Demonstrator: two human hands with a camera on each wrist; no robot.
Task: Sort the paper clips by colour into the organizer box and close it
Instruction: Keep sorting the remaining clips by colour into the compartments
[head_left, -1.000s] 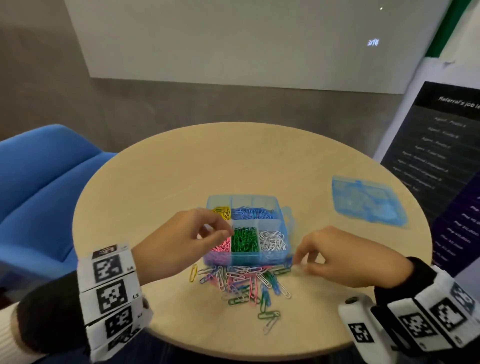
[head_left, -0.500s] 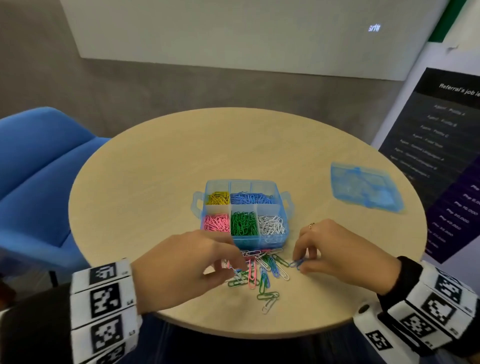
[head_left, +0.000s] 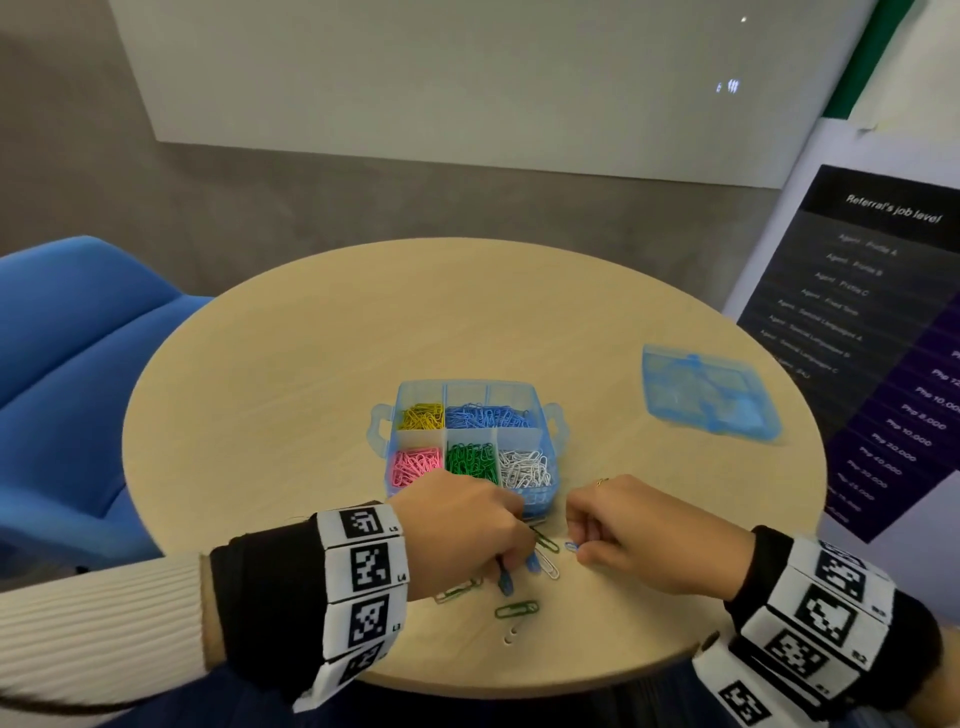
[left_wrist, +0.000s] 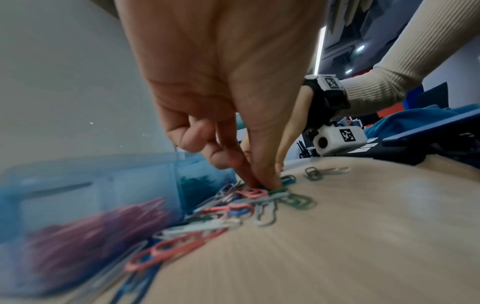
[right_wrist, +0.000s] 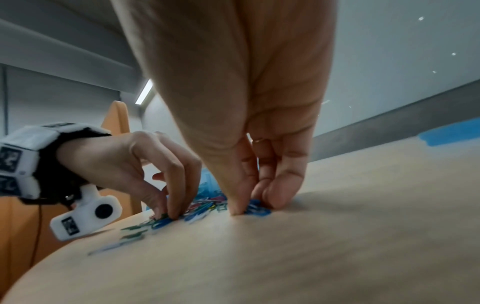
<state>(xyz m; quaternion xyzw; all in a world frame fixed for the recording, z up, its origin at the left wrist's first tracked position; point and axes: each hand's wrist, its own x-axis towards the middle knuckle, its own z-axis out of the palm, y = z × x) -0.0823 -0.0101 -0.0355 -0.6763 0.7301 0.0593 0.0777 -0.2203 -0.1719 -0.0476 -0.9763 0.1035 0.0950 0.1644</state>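
Note:
The open blue organizer box (head_left: 470, 385) stands mid-table with yellow, blue, pink, green and white clips in separate compartments. Just in front of it lies a pile of mixed loose paper clips (left_wrist: 233, 207). My left hand (head_left: 511, 558) is down on the pile, thumb and forefinger (left_wrist: 262, 184) pinched together on a clip whose colour I cannot tell. My right hand (head_left: 582, 545) is at the pile's right edge and pinches a blue paper clip (right_wrist: 257, 208) against the table. The left hand hides most of the pile in the head view.
The box's blue lid (head_left: 706, 397) lies apart at the table's right side. A green clip (head_left: 516, 609) lies near the round table's (head_left: 311, 389) front edge. A blue chair (head_left: 78, 364) stands at the left and a dark poster (head_left: 857, 338) at the right.
My left hand came back from above the box's pink compartment down onto the loose pile. The right hand stayed at the pile's right edge on the blue clip.

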